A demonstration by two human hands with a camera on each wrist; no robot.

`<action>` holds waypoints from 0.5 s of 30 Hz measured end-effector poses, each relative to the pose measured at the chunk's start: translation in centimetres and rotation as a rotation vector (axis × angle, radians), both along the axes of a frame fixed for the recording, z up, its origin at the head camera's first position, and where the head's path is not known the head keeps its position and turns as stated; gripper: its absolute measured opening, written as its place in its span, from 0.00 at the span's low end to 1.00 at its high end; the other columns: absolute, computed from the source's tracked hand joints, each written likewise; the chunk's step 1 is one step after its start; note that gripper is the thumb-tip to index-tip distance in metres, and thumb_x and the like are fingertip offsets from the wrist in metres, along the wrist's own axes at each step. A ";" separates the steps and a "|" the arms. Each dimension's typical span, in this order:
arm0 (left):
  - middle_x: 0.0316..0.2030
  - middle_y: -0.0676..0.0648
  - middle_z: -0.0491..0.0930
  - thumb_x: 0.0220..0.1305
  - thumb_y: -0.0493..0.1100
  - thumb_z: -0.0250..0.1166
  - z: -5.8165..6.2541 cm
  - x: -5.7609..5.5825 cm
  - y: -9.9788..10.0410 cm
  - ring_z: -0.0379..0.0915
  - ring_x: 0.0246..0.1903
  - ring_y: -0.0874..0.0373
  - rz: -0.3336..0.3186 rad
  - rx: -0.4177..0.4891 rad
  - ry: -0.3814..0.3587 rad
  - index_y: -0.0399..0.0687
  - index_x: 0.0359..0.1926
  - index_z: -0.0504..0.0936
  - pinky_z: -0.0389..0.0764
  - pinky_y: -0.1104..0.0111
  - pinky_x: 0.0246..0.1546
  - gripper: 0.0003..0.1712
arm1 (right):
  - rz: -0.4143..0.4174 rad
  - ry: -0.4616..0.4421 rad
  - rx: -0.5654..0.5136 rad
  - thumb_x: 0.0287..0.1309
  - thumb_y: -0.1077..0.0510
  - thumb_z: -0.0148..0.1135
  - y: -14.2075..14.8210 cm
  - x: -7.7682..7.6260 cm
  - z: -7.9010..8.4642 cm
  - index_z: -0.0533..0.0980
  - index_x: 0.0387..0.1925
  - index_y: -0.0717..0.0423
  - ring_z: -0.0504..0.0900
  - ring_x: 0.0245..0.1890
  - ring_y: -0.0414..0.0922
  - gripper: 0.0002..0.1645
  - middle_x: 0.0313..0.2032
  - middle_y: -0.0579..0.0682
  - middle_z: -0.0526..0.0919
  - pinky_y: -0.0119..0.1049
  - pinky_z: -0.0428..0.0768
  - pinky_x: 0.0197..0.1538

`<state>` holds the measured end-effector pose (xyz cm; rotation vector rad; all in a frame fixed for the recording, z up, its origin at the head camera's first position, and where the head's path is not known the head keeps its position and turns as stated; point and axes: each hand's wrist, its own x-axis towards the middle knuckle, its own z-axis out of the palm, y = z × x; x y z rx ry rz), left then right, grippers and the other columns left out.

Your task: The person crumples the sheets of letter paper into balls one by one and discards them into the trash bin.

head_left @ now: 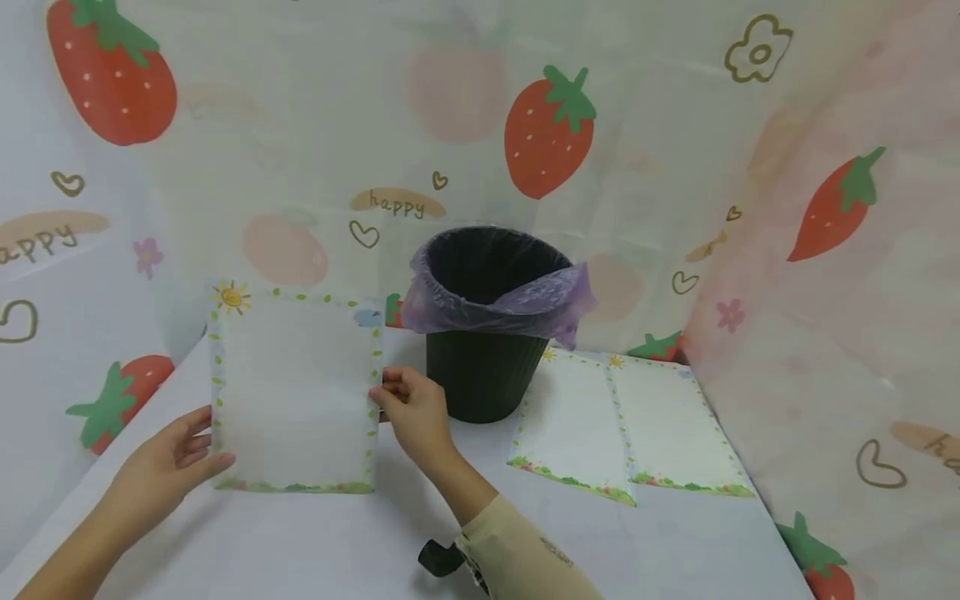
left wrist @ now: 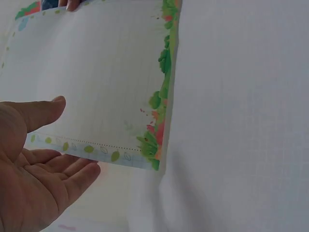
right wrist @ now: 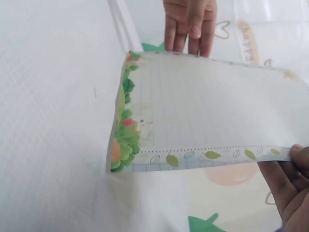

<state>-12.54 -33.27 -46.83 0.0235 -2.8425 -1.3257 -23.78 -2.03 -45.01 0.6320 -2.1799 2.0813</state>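
Observation:
A sheet of decorated writing paper (head_left: 296, 392) is held up in the head view, with a sun, leaves and a flowery lower border. My right hand (head_left: 416, 412) pinches its right edge between thumb and fingers. At the left edge is my left hand (head_left: 161, 462), its thumb in front and fingers behind; in the left wrist view that thumb (left wrist: 46, 113) stands apart from the paper. Faint ruled lines cross the sheet (right wrist: 217, 106) in the right wrist view.
Behind the right hand stands a black bin (head_left: 480, 375) lined with a purple bag (head_left: 540, 300). Two similar sheets, a nearer one (head_left: 573, 417) and another (head_left: 675, 425), lie right of it on the white table (head_left: 300, 550). Strawberry-printed cloth (head_left: 637, 125) surrounds the table.

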 end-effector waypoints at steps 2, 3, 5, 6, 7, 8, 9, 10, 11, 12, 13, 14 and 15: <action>0.69 0.23 0.66 0.70 0.55 0.67 0.5 0.2 0.6 0.73 0.63 0.36 0.001 0.014 0.011 0.29 0.78 0.50 0.73 0.91 0.42 0.53 | 0.005 0.016 0.002 0.61 0.65 0.71 0.7 0.3 0.5 0.82 0.45 0.64 0.86 0.30 0.42 0.11 0.34 0.56 0.87 0.38 0.89 0.34; 0.69 0.24 0.66 0.70 0.55 0.68 0.7 0.2 0.8 0.76 0.62 0.41 0.001 0.018 0.017 0.29 0.78 0.51 0.73 0.90 0.42 0.53 | 0.009 0.020 0.000 0.61 0.65 0.71 1.0 0.4 0.6 0.83 0.45 0.64 0.86 0.31 0.42 0.11 0.34 0.56 0.87 0.37 0.89 0.34; 0.69 0.25 0.67 0.69 0.53 0.69 1.1 0.3 1.4 0.77 0.60 0.47 -0.003 0.023 0.036 0.30 0.78 0.52 0.73 0.90 0.43 0.52 | 0.015 0.034 -0.004 0.61 0.66 0.71 1.8 0.7 1.0 0.83 0.45 0.63 0.87 0.31 0.43 0.11 0.35 0.57 0.88 0.38 0.89 0.35; 0.68 0.25 0.67 0.69 0.52 0.69 1.2 0.3 1.6 0.77 0.60 0.49 -0.006 0.027 0.044 0.30 0.78 0.52 0.73 0.91 0.43 0.51 | 0.019 0.040 -0.007 0.61 0.66 0.71 2.2 0.9 1.1 0.83 0.45 0.62 0.87 0.31 0.44 0.10 0.35 0.58 0.88 0.38 0.89 0.35; 0.68 0.26 0.68 0.69 0.52 0.69 1.5 0.3 1.9 0.78 0.58 0.57 -0.007 0.027 0.056 0.31 0.78 0.53 0.73 0.91 0.43 0.50 | 0.022 0.053 -0.009 0.61 0.66 0.71 2.6 1.0 1.4 0.83 0.45 0.62 0.87 0.31 0.44 0.10 0.35 0.58 0.88 0.38 0.89 0.35; 0.69 0.26 0.68 0.69 0.53 0.69 1.7 0.3 2.2 0.78 0.58 0.59 -0.011 0.029 0.061 0.32 0.78 0.54 0.73 0.91 0.43 0.51 | 0.023 0.066 -0.011 0.61 0.66 0.71 3.0 1.1 1.5 0.83 0.45 0.63 0.86 0.31 0.44 0.10 0.35 0.59 0.87 0.39 0.89 0.36; 0.69 0.27 0.68 0.69 0.53 0.70 1.9 0.3 2.5 0.77 0.58 0.61 -0.015 0.032 0.069 0.33 0.78 0.54 0.73 0.91 0.44 0.50 | 0.023 0.079 -0.012 0.61 0.66 0.70 3.5 1.3 1.8 0.83 0.45 0.63 0.86 0.31 0.43 0.11 0.35 0.59 0.87 0.39 0.89 0.36; 0.69 0.27 0.68 0.68 0.52 0.70 2.1 0.3 2.9 0.77 0.57 0.65 -0.022 0.040 0.079 0.33 0.78 0.54 0.73 0.91 0.44 0.50 | 0.023 0.092 -0.014 0.61 0.66 0.70 3.9 1.4 2.0 0.82 0.45 0.64 0.86 0.31 0.43 0.11 0.35 0.60 0.87 0.40 0.89 0.36; 0.69 0.28 0.68 0.68 0.52 0.70 2.3 0.3 3.2 0.75 0.57 0.70 -0.027 0.049 0.085 0.34 0.78 0.55 0.73 0.90 0.45 0.50 | 0.027 0.102 -0.022 0.61 0.67 0.70 4.4 1.5 2.3 0.82 0.46 0.64 0.86 0.31 0.43 0.11 0.35 0.61 0.87 0.40 0.89 0.37; 0.70 0.28 0.67 0.68 0.52 0.70 2.6 0.2 3.5 0.72 0.55 0.78 -0.035 0.059 0.095 0.35 0.78 0.55 0.73 0.90 0.45 0.50 | 0.027 0.111 -0.023 0.61 0.67 0.70 4.8 1.7 2.6 0.82 0.46 0.64 0.85 0.31 0.42 0.11 0.36 0.61 0.87 0.41 0.89 0.37; 0.70 0.29 0.67 0.67 0.51 0.71 2.8 0.2 3.9 0.69 0.53 0.84 -0.042 0.072 0.109 0.35 0.78 0.56 0.72 0.91 0.46 0.49 | 0.028 0.118 -0.027 0.61 0.67 0.70 5.2 1.8 2.8 0.82 0.46 0.65 0.85 0.32 0.42 0.12 0.36 0.61 0.87 0.41 0.89 0.37; 0.70 0.29 0.67 0.67 0.50 0.71 3.0 0.2 4.3 0.68 0.53 0.86 -0.054 0.089 0.125 0.36 0.78 0.56 0.72 0.90 0.47 0.49 | 0.029 0.122 -0.035 0.62 0.67 0.70 5.7 2.0 3.1 0.82 0.47 0.65 0.85 0.32 0.41 0.12 0.37 0.62 0.87 0.41 0.89 0.38; 0.70 0.30 0.67 0.67 0.49 0.72 3.3 0.2 4.7 0.64 0.52 0.90 -0.064 0.104 0.141 0.36 0.78 0.57 0.72 0.90 0.48 0.48 | 0.032 0.126 -0.040 0.62 0.67 0.70 6.1 2.1 3.3 0.81 0.47 0.65 0.85 0.32 0.41 0.12 0.37 0.62 0.87 0.41 0.89 0.38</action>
